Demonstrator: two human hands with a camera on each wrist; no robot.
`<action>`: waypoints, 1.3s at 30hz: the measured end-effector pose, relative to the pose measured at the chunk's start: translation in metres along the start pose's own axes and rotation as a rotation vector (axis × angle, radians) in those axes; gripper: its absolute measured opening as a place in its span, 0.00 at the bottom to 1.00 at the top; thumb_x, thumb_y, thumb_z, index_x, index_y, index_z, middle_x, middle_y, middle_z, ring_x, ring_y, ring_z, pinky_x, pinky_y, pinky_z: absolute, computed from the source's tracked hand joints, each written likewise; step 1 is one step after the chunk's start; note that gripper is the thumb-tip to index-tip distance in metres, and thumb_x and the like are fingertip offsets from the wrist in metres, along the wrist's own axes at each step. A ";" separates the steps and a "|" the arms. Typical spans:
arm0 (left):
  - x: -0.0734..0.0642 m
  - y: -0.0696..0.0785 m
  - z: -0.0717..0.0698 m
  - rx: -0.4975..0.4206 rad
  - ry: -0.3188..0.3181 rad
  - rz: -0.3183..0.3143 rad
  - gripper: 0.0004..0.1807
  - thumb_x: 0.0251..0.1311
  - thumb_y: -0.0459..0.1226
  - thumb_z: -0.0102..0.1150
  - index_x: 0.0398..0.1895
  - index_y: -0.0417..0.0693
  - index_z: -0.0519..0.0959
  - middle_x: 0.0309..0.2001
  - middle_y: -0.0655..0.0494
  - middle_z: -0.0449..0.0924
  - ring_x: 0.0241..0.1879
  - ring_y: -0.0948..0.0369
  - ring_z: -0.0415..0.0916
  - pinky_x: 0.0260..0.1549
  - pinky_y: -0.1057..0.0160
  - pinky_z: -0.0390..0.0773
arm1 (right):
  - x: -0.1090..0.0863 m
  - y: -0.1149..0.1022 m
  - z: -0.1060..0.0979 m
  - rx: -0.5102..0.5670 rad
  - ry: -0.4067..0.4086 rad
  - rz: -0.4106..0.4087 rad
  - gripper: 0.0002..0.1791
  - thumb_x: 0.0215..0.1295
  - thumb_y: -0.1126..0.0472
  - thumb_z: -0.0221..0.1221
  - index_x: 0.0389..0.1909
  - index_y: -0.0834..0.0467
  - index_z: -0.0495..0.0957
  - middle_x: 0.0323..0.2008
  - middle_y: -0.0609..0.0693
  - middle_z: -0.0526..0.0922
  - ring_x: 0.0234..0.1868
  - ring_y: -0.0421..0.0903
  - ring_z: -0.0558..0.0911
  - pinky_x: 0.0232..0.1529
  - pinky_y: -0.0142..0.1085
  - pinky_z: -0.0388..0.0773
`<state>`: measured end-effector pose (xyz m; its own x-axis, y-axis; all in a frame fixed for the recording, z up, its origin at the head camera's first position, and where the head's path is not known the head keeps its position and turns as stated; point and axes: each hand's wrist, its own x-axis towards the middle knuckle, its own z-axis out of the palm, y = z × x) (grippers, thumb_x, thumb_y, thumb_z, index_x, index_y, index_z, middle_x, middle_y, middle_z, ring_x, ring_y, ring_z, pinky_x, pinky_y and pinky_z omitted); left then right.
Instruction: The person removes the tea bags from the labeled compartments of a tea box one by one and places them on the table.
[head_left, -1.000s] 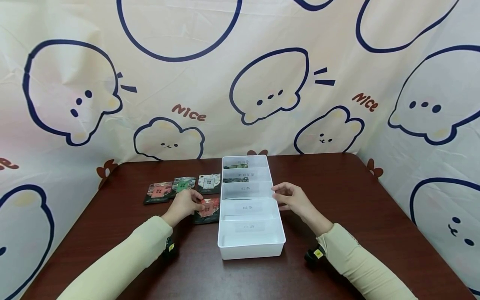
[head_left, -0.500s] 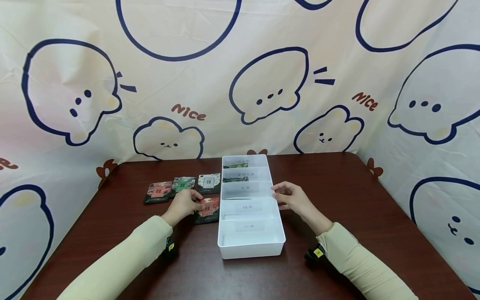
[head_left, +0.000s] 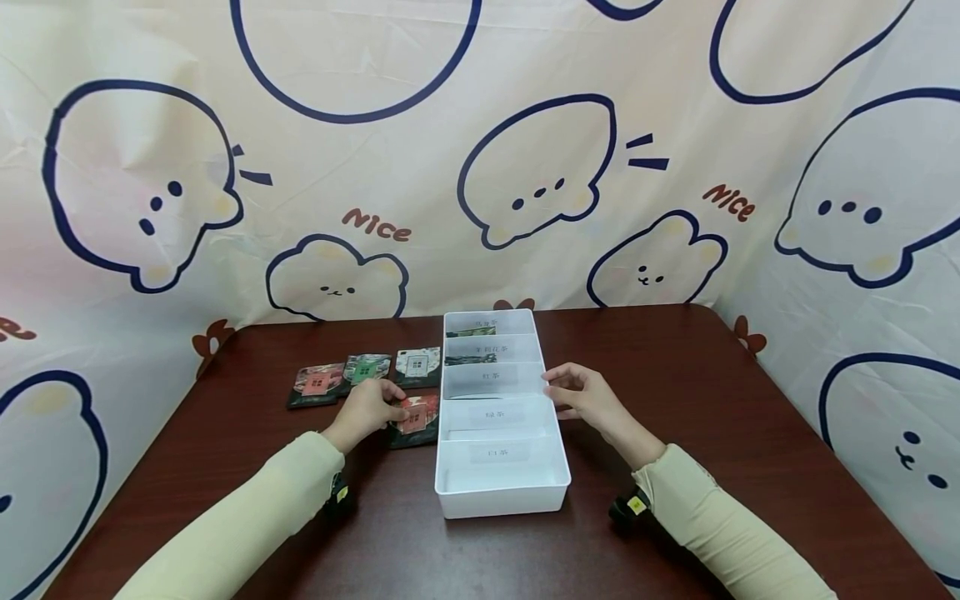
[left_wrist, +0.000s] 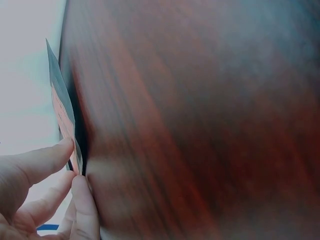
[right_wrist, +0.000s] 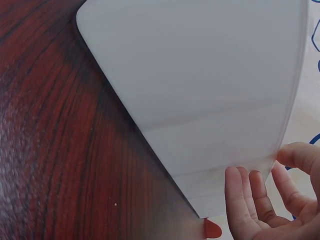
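Only the left wrist cam showed the left hand (left_wrist: 35, 200) pinching the red packet's (left_wrist: 62, 120) edge just off the table (left_wrist: 200, 125), while the right hand (head_left: 581, 396), fingers loosely curled, rested against the white tray (head_left: 502, 492), three more packets (head_left: 365, 367) lying behind.

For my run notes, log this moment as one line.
left hand: pinches red packet | right hand: open, at white tray rim | three packets lie behind on table
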<state>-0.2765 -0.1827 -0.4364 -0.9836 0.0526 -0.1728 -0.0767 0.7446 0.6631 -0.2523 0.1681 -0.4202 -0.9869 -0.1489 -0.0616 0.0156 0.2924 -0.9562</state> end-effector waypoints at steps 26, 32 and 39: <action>-0.029 0.059 -0.020 -0.283 -0.074 0.222 0.18 0.61 0.38 0.64 0.53 0.43 0.79 0.57 0.40 0.75 0.45 0.50 0.80 0.42 0.51 0.83 | -0.002 -0.004 -0.002 0.006 0.006 0.009 0.15 0.65 0.63 0.61 0.51 0.63 0.76 0.42 0.56 0.79 0.37 0.44 0.81 0.37 0.42 0.85; -0.032 0.066 -0.010 -0.275 -0.096 0.208 0.16 0.60 0.36 0.64 0.52 0.44 0.81 0.52 0.43 0.77 0.40 0.55 0.81 0.38 0.54 0.83 | -0.003 -0.004 -0.001 0.010 -0.004 0.006 0.15 0.65 0.63 0.60 0.51 0.63 0.76 0.41 0.56 0.78 0.37 0.44 0.81 0.37 0.41 0.85; -0.034 0.068 -0.002 -0.279 -0.122 0.210 0.15 0.60 0.35 0.64 0.50 0.43 0.81 0.48 0.44 0.78 0.32 0.56 0.78 0.33 0.55 0.82 | -0.002 -0.004 0.000 0.002 -0.002 0.010 0.15 0.65 0.63 0.61 0.51 0.62 0.76 0.41 0.56 0.79 0.37 0.44 0.81 0.37 0.41 0.85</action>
<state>-0.2488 -0.1350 -0.3841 -0.9572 0.2763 -0.0864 0.0662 0.4995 0.8638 -0.2505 0.1677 -0.4165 -0.9864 -0.1480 -0.0720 0.0260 0.2920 -0.9561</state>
